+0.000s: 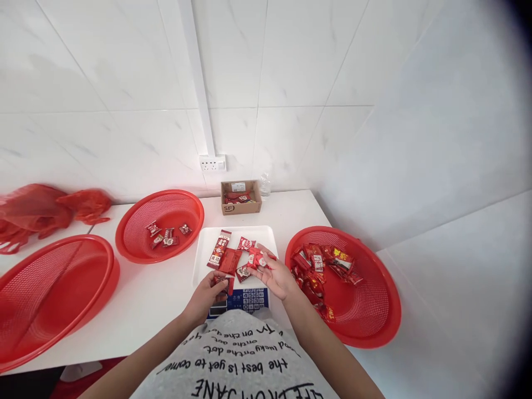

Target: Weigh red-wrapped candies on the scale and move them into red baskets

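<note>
On my feed both hands are at the white tray point(203, 246) that sits on a weighing scale point(248, 300), so I'll place everything from that tray. The left hand point(206, 296) is at the tray's near edge, just over the scale's display, its fingers curled and its thumb and fingertips pinching a dark red wrapper point(226, 284). The wrapper is small, glossy and crumpled, and hangs partly below the fingers. The right hand point(275, 275) is at the tray's near right corner. Its fingers are bent round a cluster of small candy packets point(259, 259), red with white labels, which it holds just above the tray's surface. I cannot tell how many packets are in that grip. On the tray lie more sweets: a long red stick packet point(220, 247) with a pale label, angled towards the far edge, and a few flat red packets beside it. To the right of the tray is a red mesh basket point(376, 316) with a heap of mixed red packets. Behind the tray to the left, a second red basket point(137, 244) holds a handful of small candies. Straight behind the tray stands an open cardboard box point(241, 206) with red packets inside.
</note>
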The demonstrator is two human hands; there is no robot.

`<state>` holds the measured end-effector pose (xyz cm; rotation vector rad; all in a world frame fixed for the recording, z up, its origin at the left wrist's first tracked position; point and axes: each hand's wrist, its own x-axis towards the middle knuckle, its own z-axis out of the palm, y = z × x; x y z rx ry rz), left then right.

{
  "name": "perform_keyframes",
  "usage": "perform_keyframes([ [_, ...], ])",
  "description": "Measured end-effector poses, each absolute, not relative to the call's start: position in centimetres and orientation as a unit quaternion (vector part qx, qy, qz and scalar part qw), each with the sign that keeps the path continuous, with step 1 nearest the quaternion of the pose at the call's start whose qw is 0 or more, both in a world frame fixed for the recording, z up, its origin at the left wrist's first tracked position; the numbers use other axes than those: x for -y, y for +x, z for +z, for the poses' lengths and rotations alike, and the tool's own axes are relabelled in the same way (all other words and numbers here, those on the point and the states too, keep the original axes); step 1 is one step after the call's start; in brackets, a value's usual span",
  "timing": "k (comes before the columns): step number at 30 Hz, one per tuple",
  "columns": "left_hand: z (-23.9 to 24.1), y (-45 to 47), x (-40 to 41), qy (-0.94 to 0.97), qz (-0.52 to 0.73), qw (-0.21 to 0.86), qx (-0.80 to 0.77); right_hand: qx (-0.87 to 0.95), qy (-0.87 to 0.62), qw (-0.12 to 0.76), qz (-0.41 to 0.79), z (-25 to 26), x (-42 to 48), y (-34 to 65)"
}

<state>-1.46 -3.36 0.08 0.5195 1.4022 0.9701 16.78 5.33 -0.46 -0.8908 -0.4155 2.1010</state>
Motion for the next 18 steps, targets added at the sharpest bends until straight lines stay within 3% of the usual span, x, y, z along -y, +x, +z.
perform_keyframes([
  [11, -0.3, -1.2, 3.1, 0.243, 0.399, 0.636, -0.614, 0.14, -0.318, 0.365, 0.864, 0.3, -5.3, 16.0],
  [18, -0.7, -1.2, 3.2, 0.291, 0.359, 0.627, -0.628, 0.135, -0.363, 0.412, 0.824, -0.8, -5.5, 16.7],
])
